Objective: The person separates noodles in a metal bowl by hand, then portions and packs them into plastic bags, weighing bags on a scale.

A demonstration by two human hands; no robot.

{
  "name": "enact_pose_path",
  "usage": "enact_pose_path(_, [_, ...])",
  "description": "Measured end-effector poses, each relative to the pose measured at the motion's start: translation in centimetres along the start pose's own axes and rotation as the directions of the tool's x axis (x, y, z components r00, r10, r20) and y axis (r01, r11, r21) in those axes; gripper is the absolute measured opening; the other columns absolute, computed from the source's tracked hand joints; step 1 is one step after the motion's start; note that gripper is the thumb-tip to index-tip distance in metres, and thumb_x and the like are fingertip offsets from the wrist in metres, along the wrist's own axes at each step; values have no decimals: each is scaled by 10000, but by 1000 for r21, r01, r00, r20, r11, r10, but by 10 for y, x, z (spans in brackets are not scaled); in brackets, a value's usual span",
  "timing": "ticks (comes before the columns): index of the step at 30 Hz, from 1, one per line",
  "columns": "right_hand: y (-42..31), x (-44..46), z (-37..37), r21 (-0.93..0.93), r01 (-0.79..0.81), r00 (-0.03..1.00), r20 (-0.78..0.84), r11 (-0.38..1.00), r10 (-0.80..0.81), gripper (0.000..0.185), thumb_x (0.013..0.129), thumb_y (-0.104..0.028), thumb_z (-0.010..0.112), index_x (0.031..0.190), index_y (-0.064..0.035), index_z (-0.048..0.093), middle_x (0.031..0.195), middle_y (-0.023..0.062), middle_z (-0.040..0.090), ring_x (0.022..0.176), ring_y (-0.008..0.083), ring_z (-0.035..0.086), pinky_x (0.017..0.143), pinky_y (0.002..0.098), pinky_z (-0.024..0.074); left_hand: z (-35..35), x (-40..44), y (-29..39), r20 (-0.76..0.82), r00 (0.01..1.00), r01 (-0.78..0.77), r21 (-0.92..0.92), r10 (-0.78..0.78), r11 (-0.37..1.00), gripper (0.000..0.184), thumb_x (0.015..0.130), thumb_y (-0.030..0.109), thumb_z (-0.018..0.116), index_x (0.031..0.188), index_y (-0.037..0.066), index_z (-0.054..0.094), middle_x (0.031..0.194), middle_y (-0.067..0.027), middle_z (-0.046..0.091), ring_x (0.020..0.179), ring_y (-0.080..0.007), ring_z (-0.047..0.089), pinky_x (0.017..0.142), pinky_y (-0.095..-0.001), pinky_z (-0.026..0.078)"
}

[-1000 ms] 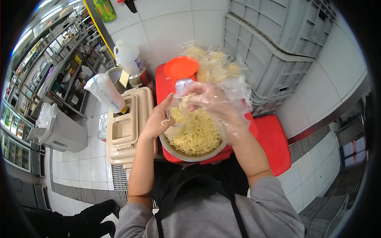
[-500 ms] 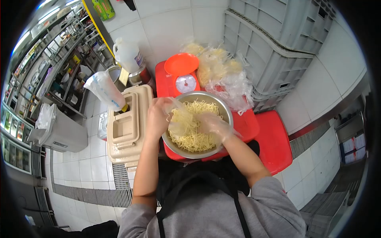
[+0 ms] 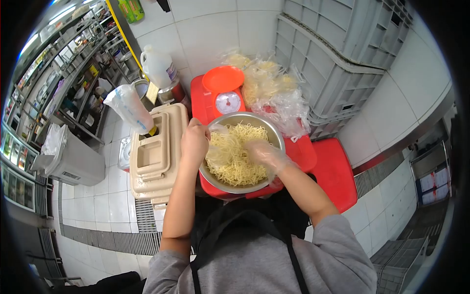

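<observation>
A steel bowl (image 3: 280,144) full of thin yellow noodles (image 3: 240,169) sits in front of me. At its left rim, my left hand (image 3: 196,139) has its fingers closed on a clear plastic bag (image 3: 218,153), which hangs over the noodles. My right hand (image 3: 264,154) wears a clear plastic glove and reaches over the right rim. Its fingers touch the noodles, smeared by motion and partly hidden, so their grip is unclear.
Behind the bowl stand a red kitchen scale (image 3: 228,103) and bags of noodles (image 3: 267,81). A beige lidded box (image 3: 147,186) is on the left, with a plastic-wrapped bottle (image 3: 129,109) on it. Grey crates (image 3: 323,63) are stacked at right; a red stool (image 3: 335,171) is below.
My left hand has risen slightly, still gripping the plastic bag. My right hand has shifted a little to the right over the noodles. The whole view has moved slightly.
</observation>
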State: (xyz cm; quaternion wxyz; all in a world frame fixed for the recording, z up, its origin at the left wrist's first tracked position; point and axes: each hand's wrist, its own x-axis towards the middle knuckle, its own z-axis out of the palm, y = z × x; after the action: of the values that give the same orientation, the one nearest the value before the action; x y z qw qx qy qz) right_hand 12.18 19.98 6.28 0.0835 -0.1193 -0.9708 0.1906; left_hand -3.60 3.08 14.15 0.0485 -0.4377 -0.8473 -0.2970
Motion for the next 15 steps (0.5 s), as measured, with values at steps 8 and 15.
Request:
enact_pose_path(8, [-17,34,-131,407,50,998,-47,912,-33,149,665,-72,714,808,-28,712,849,136,690,786,191,665,706,317,515,7,7,-5,-19,1000,13,24,-13,1000,163,682,-82,570,787,-3,666,972,-201,549,814,-376,615,751,-429,509])
enact_pose_path(15, [-63,55,-239,700,148,988,-131,699,-78,212,691,-36,737,891,16,689,887,98,689,780,155,648,705,277,520,-25,13,10,241,969,8,-277,62,961,597,630,-11,668,1220,3,577,1208,-182,516,1112,-338,535,958,-376,441])
